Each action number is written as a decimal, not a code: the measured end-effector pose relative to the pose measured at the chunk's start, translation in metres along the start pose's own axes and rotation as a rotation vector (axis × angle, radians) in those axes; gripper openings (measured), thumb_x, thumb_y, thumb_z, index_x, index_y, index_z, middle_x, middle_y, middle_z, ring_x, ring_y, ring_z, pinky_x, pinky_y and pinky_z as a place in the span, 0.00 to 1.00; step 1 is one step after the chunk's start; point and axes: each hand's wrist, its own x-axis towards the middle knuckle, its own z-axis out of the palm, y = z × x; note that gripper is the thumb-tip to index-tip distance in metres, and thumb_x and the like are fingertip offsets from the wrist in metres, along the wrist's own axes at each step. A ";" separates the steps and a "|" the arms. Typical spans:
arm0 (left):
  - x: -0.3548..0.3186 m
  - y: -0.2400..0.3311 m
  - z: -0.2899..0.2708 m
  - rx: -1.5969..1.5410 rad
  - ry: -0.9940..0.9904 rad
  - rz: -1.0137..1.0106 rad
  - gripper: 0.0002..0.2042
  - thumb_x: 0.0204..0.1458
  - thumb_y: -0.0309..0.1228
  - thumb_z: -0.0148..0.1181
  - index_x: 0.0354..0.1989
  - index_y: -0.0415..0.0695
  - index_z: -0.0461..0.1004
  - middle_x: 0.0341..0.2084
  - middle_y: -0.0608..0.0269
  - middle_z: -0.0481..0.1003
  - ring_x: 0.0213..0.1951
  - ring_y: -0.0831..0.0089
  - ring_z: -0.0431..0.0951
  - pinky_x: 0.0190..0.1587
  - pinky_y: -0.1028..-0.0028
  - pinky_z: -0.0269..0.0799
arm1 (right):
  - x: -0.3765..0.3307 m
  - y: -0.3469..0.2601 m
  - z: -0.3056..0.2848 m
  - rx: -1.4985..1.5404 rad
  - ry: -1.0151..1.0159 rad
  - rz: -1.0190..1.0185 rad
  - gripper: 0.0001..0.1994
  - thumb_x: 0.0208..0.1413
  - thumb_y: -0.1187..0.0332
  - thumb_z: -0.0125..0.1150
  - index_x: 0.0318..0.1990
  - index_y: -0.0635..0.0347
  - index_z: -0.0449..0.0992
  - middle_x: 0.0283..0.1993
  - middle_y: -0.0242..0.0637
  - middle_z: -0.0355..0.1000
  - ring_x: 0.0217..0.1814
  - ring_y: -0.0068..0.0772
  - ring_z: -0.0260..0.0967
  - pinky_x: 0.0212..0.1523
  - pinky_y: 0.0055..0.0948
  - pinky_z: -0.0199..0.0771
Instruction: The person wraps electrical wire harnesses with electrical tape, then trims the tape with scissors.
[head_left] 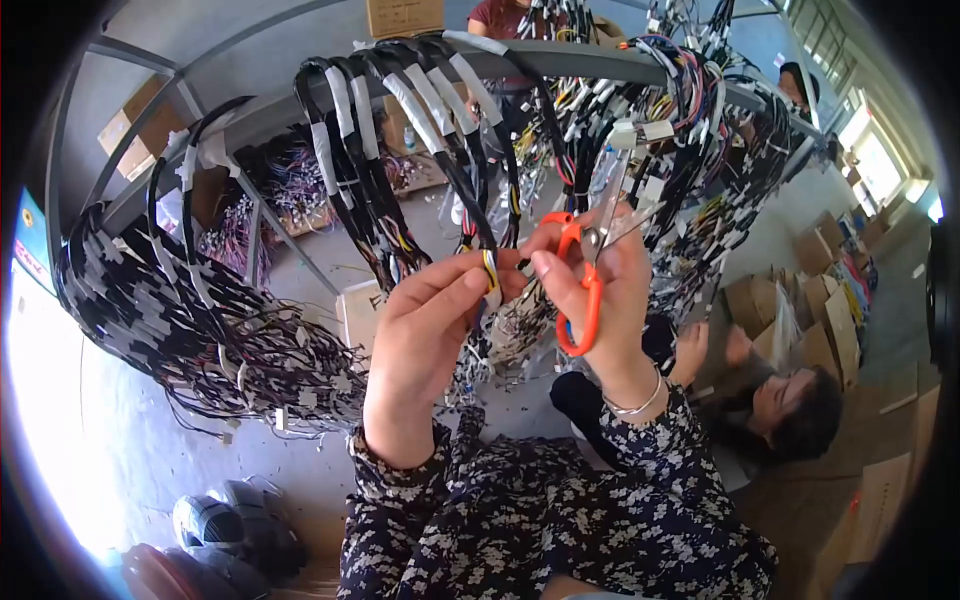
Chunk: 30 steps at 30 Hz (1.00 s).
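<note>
My left hand pinches a wire harness where black sleeving ends and yellow and white wires show. Close beside it, my right hand is wrapped round a pair of scissors with orange-red handles. The scissor blades point up and stand apart. My right fingertips reach toward the same harness; whether they touch it I cannot make out. More black harnesses with white tape hang over a metal rail just beyond my hands.
Dense bundles of harnesses hang at the left, and more connectors and wires at the right. A person sits low at the right, near cardboard boxes. Dark helmet-like objects lie on the floor at lower left.
</note>
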 end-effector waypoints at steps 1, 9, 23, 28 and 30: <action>0.002 -0.001 -0.003 -0.006 -0.007 -0.012 0.14 0.62 0.26 0.54 0.52 0.30 0.75 0.41 0.52 0.79 0.46 0.67 0.78 0.54 0.70 0.69 | 0.001 -0.003 0.001 -0.020 0.012 -0.002 0.14 0.56 0.82 0.61 0.42 0.62 0.60 0.37 0.43 0.76 0.37 0.21 0.73 0.40 0.22 0.75; 0.004 -0.019 -0.002 -0.105 -0.058 0.087 0.10 0.53 0.18 0.64 0.44 0.34 0.78 0.40 0.57 0.80 0.39 0.68 0.82 0.45 0.75 0.74 | 0.032 -0.025 0.017 -0.427 -0.164 -0.068 0.23 0.46 0.85 0.70 0.43 0.61 0.62 0.35 0.39 0.75 0.35 0.22 0.74 0.38 0.22 0.76; 0.006 -0.027 -0.003 0.011 -0.004 0.168 0.13 0.65 0.28 0.52 0.49 0.29 0.72 0.40 0.51 0.79 0.43 0.60 0.82 0.49 0.66 0.76 | 0.039 -0.028 0.011 -0.185 0.017 0.268 0.24 0.45 0.73 0.77 0.46 0.64 0.68 0.32 0.33 0.74 0.34 0.23 0.76 0.36 0.21 0.76; 0.008 -0.021 -0.002 -0.073 -0.073 0.186 0.13 0.62 0.21 0.53 0.54 0.31 0.71 0.46 0.56 0.78 0.48 0.75 0.76 0.54 0.76 0.69 | 0.042 -0.024 0.003 -0.068 -0.051 0.270 0.18 0.49 0.74 0.74 0.42 0.64 0.70 0.32 0.34 0.74 0.36 0.29 0.79 0.34 0.22 0.76; 0.005 -0.025 -0.005 -0.058 -0.060 0.201 0.13 0.63 0.20 0.51 0.55 0.30 0.70 0.47 0.54 0.77 0.48 0.73 0.76 0.55 0.74 0.69 | 0.042 -0.030 -0.001 0.030 -0.108 0.394 0.18 0.50 0.75 0.71 0.45 0.65 0.68 0.33 0.37 0.75 0.37 0.32 0.79 0.32 0.26 0.79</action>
